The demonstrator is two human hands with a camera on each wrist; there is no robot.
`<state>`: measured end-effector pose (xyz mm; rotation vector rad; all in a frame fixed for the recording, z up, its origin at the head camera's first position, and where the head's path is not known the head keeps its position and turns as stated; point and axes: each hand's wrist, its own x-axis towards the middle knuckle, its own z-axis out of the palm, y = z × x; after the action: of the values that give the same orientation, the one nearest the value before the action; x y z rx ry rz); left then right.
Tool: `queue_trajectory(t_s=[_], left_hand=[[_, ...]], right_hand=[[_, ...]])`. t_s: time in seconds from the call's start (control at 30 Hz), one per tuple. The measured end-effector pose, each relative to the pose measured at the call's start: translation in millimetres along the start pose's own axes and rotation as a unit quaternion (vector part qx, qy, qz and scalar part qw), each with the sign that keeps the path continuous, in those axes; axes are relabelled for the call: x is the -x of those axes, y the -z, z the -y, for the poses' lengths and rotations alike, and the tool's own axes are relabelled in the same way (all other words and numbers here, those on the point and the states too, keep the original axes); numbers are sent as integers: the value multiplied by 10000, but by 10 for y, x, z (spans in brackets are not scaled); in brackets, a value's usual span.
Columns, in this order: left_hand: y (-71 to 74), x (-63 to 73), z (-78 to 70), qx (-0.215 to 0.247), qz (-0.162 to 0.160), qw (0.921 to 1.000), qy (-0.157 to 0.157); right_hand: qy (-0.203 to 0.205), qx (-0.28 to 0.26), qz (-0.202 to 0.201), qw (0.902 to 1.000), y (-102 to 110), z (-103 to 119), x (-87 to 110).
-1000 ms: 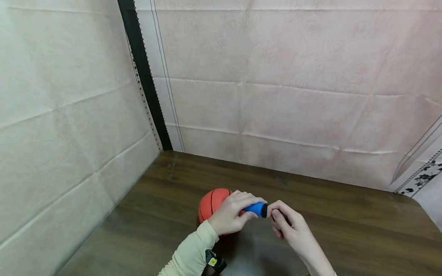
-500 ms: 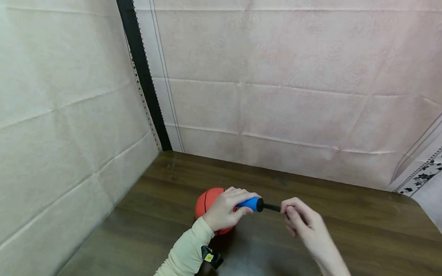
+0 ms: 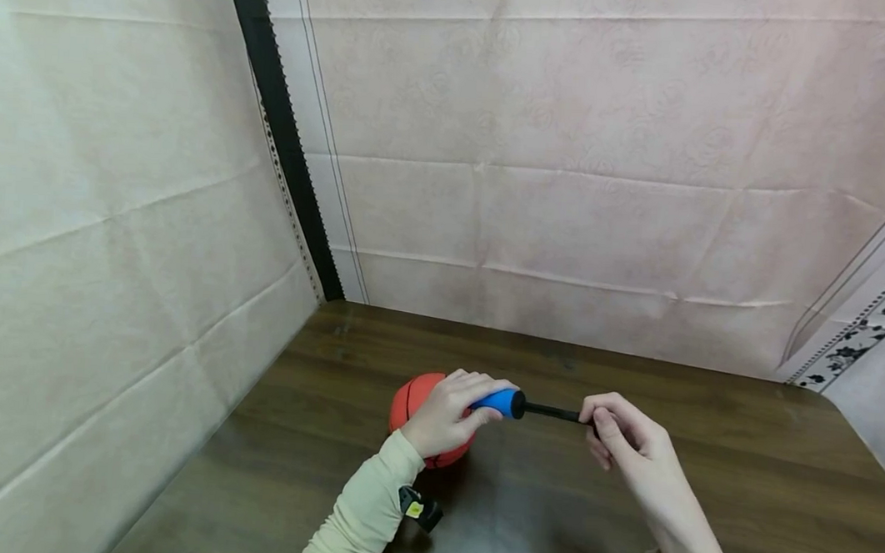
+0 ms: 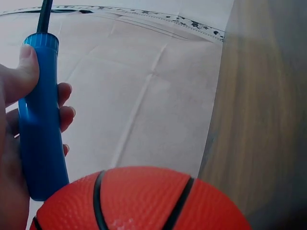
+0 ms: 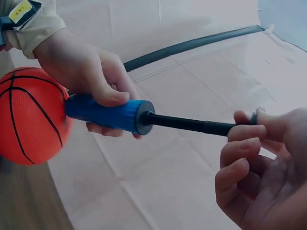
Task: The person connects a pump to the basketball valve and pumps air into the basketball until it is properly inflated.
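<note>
My left hand (image 3: 446, 414) grips the blue barrel of a ball pump (image 4: 42, 120), its fingers curled round it. The far end of the barrel meets an orange-red toy basketball (image 5: 31, 115); the joint between them is hidden. From the barrel's black cap a thin black rod (image 5: 192, 123) sticks out to the right. At its outer end my right hand (image 3: 632, 445) pinches the rod between thumb and fingers. In the head view the ball sits partly behind the left hand, over the table.
A brown wood-grain table (image 3: 312, 470) lies beneath. Pale cloth walls (image 3: 604, 193) rise at the back and at the left, with a black strip (image 3: 292, 143) in the corner. A small black device with a yellow label (image 3: 419, 509) is strapped to the left wrist.
My right hand has moved to the right, drawing the black rod well out of the barrel. The left hand, pump barrel and ball have shifted slightly to the left.
</note>
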<state>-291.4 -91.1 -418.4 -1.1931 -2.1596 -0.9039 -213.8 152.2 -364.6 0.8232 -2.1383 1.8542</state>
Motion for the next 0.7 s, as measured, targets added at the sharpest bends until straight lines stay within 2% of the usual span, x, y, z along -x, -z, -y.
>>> queue_trajectory(t_s=[0.1,0.23,0.33,0.43,0.57,0.63,0.7], left_hand=[[-46,1,-22,117,21,9999,1],[-119,-14,-71,144,138,9998,-83],[-121,-23,-87,63,193,9997,-133],[-82,-26,-76,84,228,9997,-75],[-28,-16,-48,134,131,9998,37],[-21,-10,-41,94,47,9999,62],[-28,-12,-49,69,17,10000,50]], right_hand=[[256,-162,265,9992,-57,-57,-33],[73,-61,655,9978,-169,-179,-88],[-340,184,601,9974,-178,-198,-87],[-480,441,359,9972,-111,-136,-61],[6,317,84,9995,44,-29,2],[251,258,85,9993,104,-7,22],[219,486,69,9986,119,-2,22]])
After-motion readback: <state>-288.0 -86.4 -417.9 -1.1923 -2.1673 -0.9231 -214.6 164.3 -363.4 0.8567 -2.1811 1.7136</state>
